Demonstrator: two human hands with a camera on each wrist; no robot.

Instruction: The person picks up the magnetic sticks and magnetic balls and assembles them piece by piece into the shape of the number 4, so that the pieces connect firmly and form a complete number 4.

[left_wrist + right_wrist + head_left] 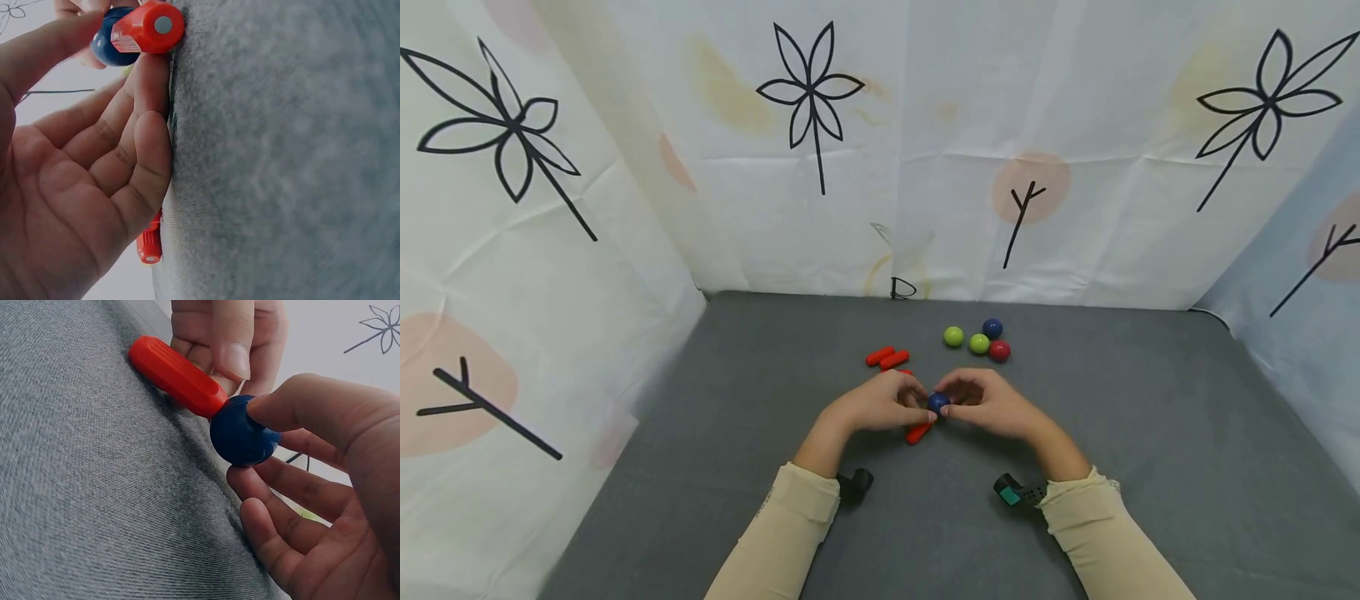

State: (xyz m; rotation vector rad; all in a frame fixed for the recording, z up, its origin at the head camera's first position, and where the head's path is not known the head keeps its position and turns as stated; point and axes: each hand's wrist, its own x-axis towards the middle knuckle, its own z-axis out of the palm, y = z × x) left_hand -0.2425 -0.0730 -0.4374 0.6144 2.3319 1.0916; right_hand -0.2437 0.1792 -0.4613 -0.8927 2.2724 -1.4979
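Observation:
My right hand (992, 404) pinches a glossy blue ball (240, 434) between thumb and fingertips. Against that ball lies one end of a red rod (178, 375), which rests on the grey cloth; its other end carries a round silvery tip in the left wrist view. My left hand (887, 402) is at the ball's left, fingers loosely bent. Its thumb (69, 37) reaches beside the ball, and its fingertips lie close to the rod on the cloth. Whether they touch the rod is hard to tell. No firm grip by the left hand shows.
Beyond the left hand lie several more red rods (894, 360), one partly hidden by it. Farther back are two green balls (953, 336), a second blue ball (992, 328) and a red ball (999, 350). A printed white curtain (925, 225) borders the grey table (737, 333).

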